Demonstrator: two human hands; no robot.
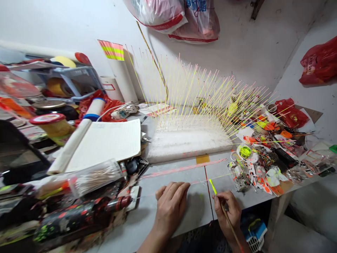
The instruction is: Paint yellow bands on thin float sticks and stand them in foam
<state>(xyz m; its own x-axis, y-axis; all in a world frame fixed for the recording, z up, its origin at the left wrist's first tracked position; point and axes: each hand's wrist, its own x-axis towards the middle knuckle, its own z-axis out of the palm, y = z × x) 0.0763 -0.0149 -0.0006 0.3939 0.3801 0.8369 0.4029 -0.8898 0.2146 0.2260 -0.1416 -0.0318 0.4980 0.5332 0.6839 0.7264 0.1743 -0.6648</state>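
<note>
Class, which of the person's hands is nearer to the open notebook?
Left. In the picture, the left hand is below and right of the notebook; the right hand, holding a yellow-tipped brush, is farther to the right.

Brush [228, 220]: fluorescent yellow tip, brown handle. Rod at the brush tip [222, 176]: pink portion, yellow-green portion. Standing rods [195, 88]: yellow-green shafts, pink upper ends. Foam block [184, 144]: white. Rods lying flat [181, 169]: pink. Tabletop [144, 219]: pale grey, crossed by one dark red line [209, 193]. Notebook [107, 142]: off-white pages with faint ruling. Card [112, 51] on tube [121, 77]: pink and yellow bands. Cylindrical tool [76, 214]: black, spotted red and green. Wall bag at right [319, 61]: red
</note>
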